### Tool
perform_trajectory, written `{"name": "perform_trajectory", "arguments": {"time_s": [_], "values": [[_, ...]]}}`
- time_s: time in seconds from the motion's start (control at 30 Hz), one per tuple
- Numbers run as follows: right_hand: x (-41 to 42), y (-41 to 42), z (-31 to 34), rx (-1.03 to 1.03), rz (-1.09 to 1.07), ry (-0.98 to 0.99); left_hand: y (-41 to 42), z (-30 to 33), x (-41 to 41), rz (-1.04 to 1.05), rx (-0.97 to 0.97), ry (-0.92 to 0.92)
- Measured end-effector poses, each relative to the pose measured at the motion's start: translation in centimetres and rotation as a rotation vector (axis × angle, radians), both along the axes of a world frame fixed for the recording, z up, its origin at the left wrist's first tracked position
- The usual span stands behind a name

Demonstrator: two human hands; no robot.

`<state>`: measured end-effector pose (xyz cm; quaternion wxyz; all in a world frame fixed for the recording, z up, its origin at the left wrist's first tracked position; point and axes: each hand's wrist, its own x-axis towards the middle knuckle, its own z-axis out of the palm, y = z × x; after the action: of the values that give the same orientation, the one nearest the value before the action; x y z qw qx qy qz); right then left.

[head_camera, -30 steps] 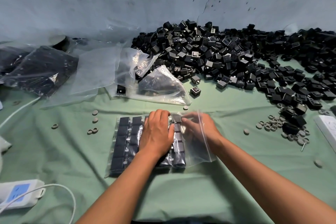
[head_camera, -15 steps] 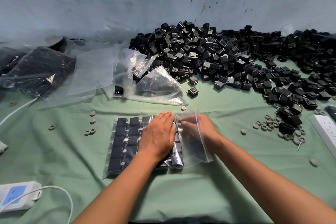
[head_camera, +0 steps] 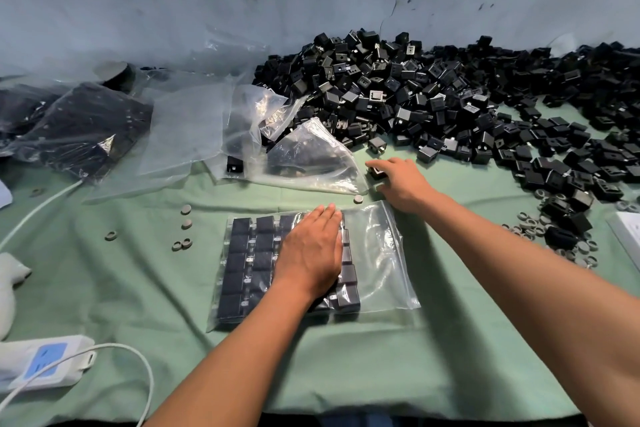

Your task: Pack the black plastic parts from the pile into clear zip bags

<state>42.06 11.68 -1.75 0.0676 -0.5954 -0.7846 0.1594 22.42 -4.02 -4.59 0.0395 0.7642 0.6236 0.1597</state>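
Observation:
A clear zip bag (head_camera: 377, 253) lies flat on the green cloth in front of me, with black plastic parts (head_camera: 249, 263) lined up in rows inside its left half. My left hand (head_camera: 311, 253) rests flat on the bag with straight fingers, pressing the rows. My right hand (head_camera: 401, 180) is stretched out beyond the bag's far right corner, its fingers around a loose black part (head_camera: 376, 172) on the cloth. A large pile of black parts (head_camera: 433, 97) spreads across the back and right.
Empty clear bags (head_camera: 214, 125) lie crumpled at the back left, beside filled bags (head_camera: 79, 128). Small grey rings (head_camera: 181, 244) are scattered on the cloth, more at the right (head_camera: 554, 239). A white power strip (head_camera: 41, 364) with its cable sits at the front left.
My right hand has left the bag's open right side and reached forward to a loose black part near the pile's edge. My left hand has stayed flat on the bag.

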Motion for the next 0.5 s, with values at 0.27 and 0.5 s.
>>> {"name": "perform_trajectory", "arguments": {"time_s": [0.27, 0.5], "values": [[4.6, -5.4, 0.7, -0.01, -0.236, 0.291, 0.3, 0.0, 0.0, 0.001, 0.009, 0.002], [5.1, -10.6, 1.4, -0.129, 0.062, 0.384, 0.0, 0.1, 0.2, 0.004, -0.003, -0.005]]}}
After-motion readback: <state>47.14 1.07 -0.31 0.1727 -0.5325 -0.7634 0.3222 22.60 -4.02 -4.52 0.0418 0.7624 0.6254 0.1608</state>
